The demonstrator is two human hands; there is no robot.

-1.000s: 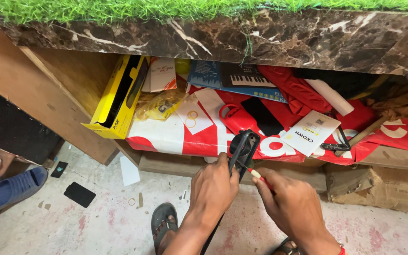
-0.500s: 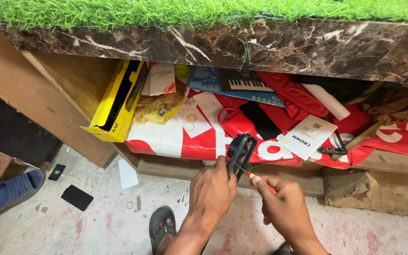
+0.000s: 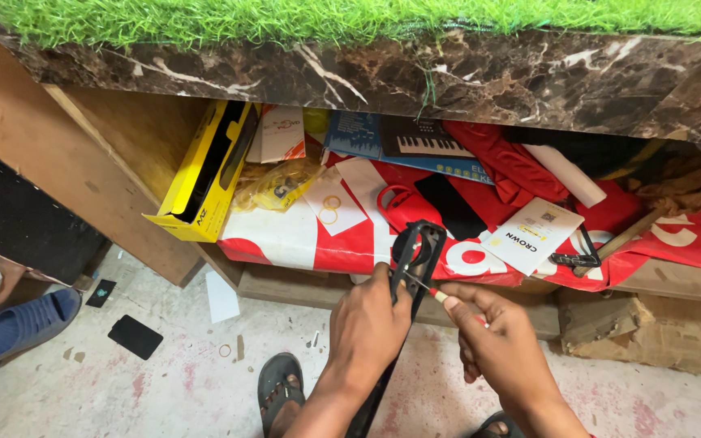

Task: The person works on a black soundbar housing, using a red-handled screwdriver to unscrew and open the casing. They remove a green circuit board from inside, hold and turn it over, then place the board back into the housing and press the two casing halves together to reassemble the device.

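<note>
Nearest to us, our left hand [image 3: 367, 324] is wrapped tight around the shaft of a long black plastic frame piece [image 3: 412, 268], fingers curled shut on it, holding it upright so that its looped upper end rises in front of the shelf edge. Just beside it, our right hand [image 3: 501, 357] pinches a small screwdriver [image 3: 436, 294] with a red-and-pale handle, fingers pressed together around the grip; its thin metal tip touches the black piece just below the loop.

Under our hands lies a speckled concrete floor [image 3: 164, 381], and the toes of our dark sandal [image 3: 279, 388] show at the bottom edge. To the left on the floor we see a flat black phone-like slab [image 3: 135, 336], a smaller dark card [image 3: 101, 293] and a white paper scrap [image 3: 222, 296]. At the far left edge a blue-clad leg [image 3: 10, 332] of another person rests on the ground.

Farther off, a low wooden shelf [image 3: 302, 285] is crammed with things: a red-and-white printed banner [image 3: 302, 239], an open yellow cardboard box [image 3: 204, 174] leaning on its side, a crumpled yellow plastic bag [image 3: 281, 185], a blue box picturing a keyboard [image 3: 415, 146], a white booklet [image 3: 533, 235] and a white tube [image 3: 565, 174]. Above it all runs a dark marbled slab [image 3: 448, 77] topped with green artificial grass [image 3: 326, 16].
</note>
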